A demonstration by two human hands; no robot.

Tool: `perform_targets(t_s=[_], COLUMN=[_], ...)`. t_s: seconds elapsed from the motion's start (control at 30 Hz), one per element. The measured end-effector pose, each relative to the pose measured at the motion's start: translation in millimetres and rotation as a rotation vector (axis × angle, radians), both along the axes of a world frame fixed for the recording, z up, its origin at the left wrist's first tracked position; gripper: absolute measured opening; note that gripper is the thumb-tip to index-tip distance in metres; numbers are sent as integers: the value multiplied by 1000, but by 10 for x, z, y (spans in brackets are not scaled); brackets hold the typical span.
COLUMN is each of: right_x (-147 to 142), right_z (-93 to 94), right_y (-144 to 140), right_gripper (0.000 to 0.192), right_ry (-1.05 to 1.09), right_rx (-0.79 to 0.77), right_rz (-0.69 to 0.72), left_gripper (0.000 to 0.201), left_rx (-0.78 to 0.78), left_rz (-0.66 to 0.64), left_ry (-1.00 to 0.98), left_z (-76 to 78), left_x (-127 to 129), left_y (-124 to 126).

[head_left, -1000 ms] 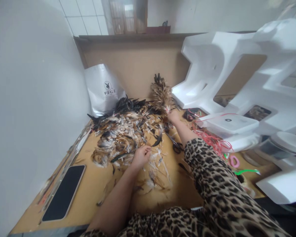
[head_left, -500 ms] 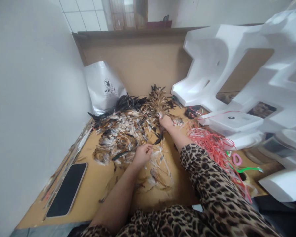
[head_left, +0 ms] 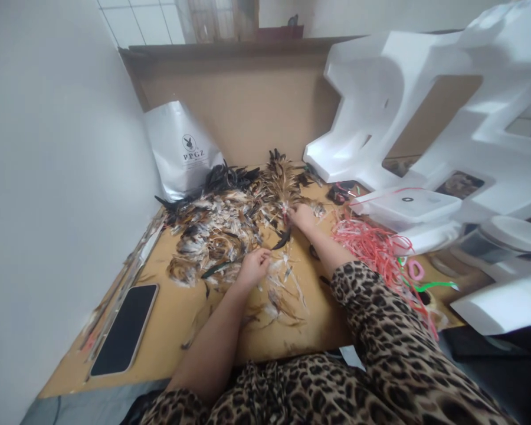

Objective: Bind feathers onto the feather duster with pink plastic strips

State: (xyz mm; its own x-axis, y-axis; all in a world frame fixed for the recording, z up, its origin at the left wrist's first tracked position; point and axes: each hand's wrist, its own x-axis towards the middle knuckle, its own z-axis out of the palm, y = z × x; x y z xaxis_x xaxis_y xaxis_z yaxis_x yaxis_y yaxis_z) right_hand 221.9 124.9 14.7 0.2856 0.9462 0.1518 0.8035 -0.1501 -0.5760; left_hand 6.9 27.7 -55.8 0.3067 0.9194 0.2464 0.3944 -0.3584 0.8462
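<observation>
My left hand (head_left: pixel 255 267) is closed in a pinch on a dark curved feather (head_left: pixel 282 239), whose quill end meets the fingertips. Further up the table, the closed fingers of my right hand (head_left: pixel 301 216) are at the lower end of a brown feather bundle (head_left: pixel 281 180) with black tips. A small reddish patch shows at the bundle's base, beside these fingers. To the left spreads a pile of brown, white and black feathers (head_left: pixel 223 227). Loose pale feathers (head_left: pixel 279 301) lie below my hands, and a long dark feather (head_left: pixel 221 268) is near my left wrist.
A silver bag (head_left: pixel 179 150) stands at the back left, behind the pile. A phone (head_left: pixel 124 330) and thin sticks (head_left: pixel 128 277) lie at the left edge. Red plastic strands (head_left: pixel 369 242) and white foam packing (head_left: pixel 363 106) take up the right side. Cardboard (head_left: pixel 243 100) borders the back.
My right hand has shifted slightly off the bundle's base, showing more of the reddish patch. My left hand keeps its pinch on the dark feather. The view has tilted a little.
</observation>
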Motion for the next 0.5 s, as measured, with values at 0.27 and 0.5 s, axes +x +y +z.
perform_targets(t_s=[0.27, 0.5], right_x=[764, 245], right_z=[116, 46], right_y=[-172, -29], right_gripper=[28, 26], right_ry=[-117, -170], right_rx=[4, -5], right_rz=[-193, -19], left_gripper=[19, 19], left_rx=[7, -10], left_rz=[0, -4], left_ry=[33, 41], left_z=[33, 58], left_x=[9, 5], left_y=[-17, -27])
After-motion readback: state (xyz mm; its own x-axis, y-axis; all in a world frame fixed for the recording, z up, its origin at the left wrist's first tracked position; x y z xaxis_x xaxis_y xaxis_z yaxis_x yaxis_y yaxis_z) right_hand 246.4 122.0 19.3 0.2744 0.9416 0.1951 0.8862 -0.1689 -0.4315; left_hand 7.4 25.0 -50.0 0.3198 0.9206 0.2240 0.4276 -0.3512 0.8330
